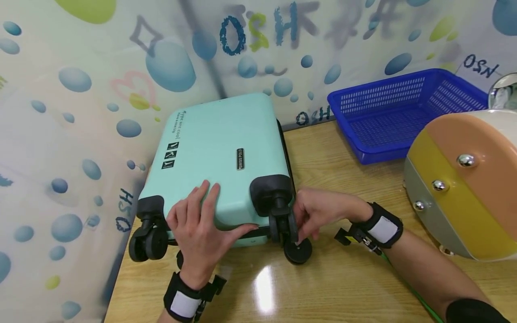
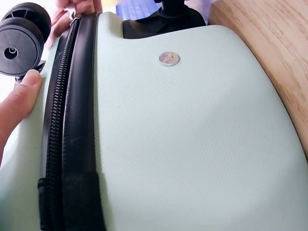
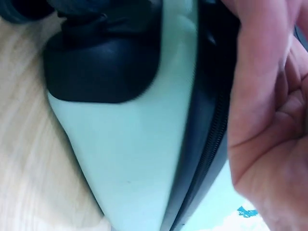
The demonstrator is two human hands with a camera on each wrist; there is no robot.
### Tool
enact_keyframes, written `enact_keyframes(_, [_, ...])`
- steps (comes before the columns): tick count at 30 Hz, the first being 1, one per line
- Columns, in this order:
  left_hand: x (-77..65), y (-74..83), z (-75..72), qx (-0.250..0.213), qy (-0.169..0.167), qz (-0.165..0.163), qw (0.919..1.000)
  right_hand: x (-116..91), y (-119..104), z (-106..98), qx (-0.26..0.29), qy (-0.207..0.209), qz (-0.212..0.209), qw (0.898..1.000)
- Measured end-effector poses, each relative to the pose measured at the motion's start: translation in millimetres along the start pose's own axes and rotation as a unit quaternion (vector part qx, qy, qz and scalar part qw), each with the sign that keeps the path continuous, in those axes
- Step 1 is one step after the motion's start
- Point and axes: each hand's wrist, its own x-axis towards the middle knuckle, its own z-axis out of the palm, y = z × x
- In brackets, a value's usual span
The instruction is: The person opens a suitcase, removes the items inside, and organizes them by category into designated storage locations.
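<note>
A mint-green hard-shell suitcase (image 1: 218, 130) lies flat on the table, its black wheels (image 1: 149, 242) toward me. My left hand (image 1: 199, 226) rests spread on the shell near the wheel end, thumb along the edge by the zipper. At the right corner, beside a wheel, my right hand (image 1: 317, 211) has its fingers curled in at the seam. The left wrist view shows these fingers pinching the metal zipper pull (image 2: 73, 13) at the far end of the black zipper (image 2: 58, 96). In the right wrist view, the zipper track (image 3: 211, 139) runs past that hand.
A blue plastic basket (image 1: 375, 150) stands at the back right. In front of it is a round object with orange, yellow and grey panels (image 1: 464, 188) and metal knobs. A patterned sheet (image 1: 81, 134) hangs behind the wooden table (image 1: 335, 287).
</note>
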Motion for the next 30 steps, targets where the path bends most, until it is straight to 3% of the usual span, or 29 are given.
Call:
enact_keyframes(4, [0.3,1.8,-0.9,-0.01,0.005,0.017,0.9998,-0.8,1.7,0.0,-0.007,-0.006,-0.011,1.0])
enact_keyframes(7, [0.2,4.8,-2.1,-0.026,0.054,0.075,0.9954,-4.7,5.8,-7.8,0.007,-0.032,-0.03,0.999])
enact_keyframes(9, [2.1,6.1,-3.0,-0.048,0.097,0.143,0.9838,-9.3,10.8,-17.4,0.041,-0.029,-0.035,0.998])
enact_keyframes(11, [5.0,6.9,-4.4,-0.076,0.115,0.219,0.966,-13.1,16.9,-28.9,0.086,0.014,-0.022,0.996])
enact_keyframes(12, [5.8,7.7,-5.3,-0.091,0.108,0.252,0.9575,-14.0,20.1,-34.6,0.103,0.051,-0.004,0.993])
enact_keyframes(14, [5.5,10.9,-6.4,-0.123,0.055,0.304,0.9431,-13.7,24.8,-44.2,0.132,0.144,0.036,0.98])
enact_keyframes(17, [-3.6,20.5,-5.7,-0.155,-0.052,0.333,0.9285,-5.7,30.1,-51.0,0.146,0.26,0.099,0.949])
enact_keyframes(19, [-11.7,28.1,-2.9,-0.151,-0.121,0.337,0.9215,1.3,31.5,-51.0,0.144,0.305,0.125,0.933])
enact_keyframes(22, [-20.5,38.0,4.2,-0.121,-0.188,0.35,0.9097,9.4,32.0,-48.9,0.136,0.337,0.142,0.921])
enact_keyframes(25, [-24.6,44.7,11.0,-0.082,-0.205,0.363,0.9054,13.2,30.7,-47.2,0.134,0.351,0.146,0.915])
enact_keyframes(30, [-26.7,48.8,16.8,-0.07,-0.182,0.369,0.9085,15.6,26.6,-47.2,0.127,0.346,0.152,0.917])
